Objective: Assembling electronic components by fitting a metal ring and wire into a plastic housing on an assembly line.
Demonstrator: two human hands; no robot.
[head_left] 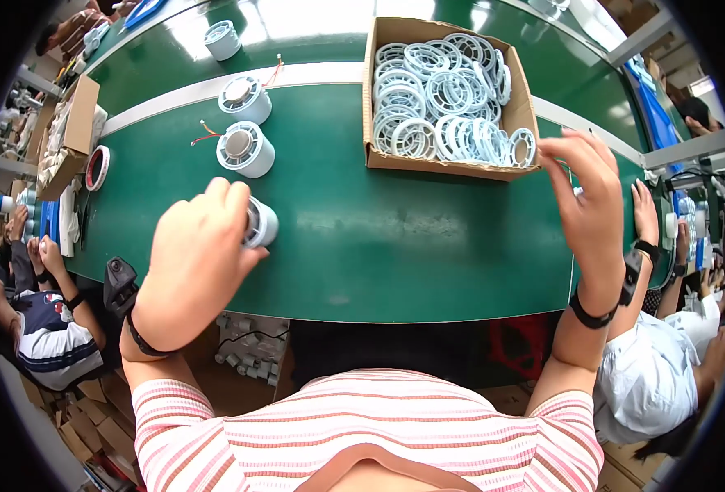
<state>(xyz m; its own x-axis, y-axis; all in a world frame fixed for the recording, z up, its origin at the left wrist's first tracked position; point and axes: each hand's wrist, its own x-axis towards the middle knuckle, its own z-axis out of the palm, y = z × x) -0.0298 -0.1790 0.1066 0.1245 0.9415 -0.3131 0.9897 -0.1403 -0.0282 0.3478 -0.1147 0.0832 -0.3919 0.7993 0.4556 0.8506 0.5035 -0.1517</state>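
My left hand (202,250) is closed around a light-blue cylindrical motor housing (265,225) standing on the green table; the hand hides much of its top. Farther back, two similar housings, a nearer one (247,151) and a farther one (246,100), stand in a line, each with a round metal centre and thin red and white wires. My right hand (588,193) is at the right front corner of an open cardboard box (452,166). Its thumb and forefinger pinch the edge of a light-blue spoked plastic ring (523,148). Many such rings (448,92) fill the box.
Another housing (222,40) stands beyond the white strip (313,74) across the table. To the left are a white roll (97,168) and a carton (69,139). Co-workers sit on both sides; one's hand (645,211) is close to my right arm.
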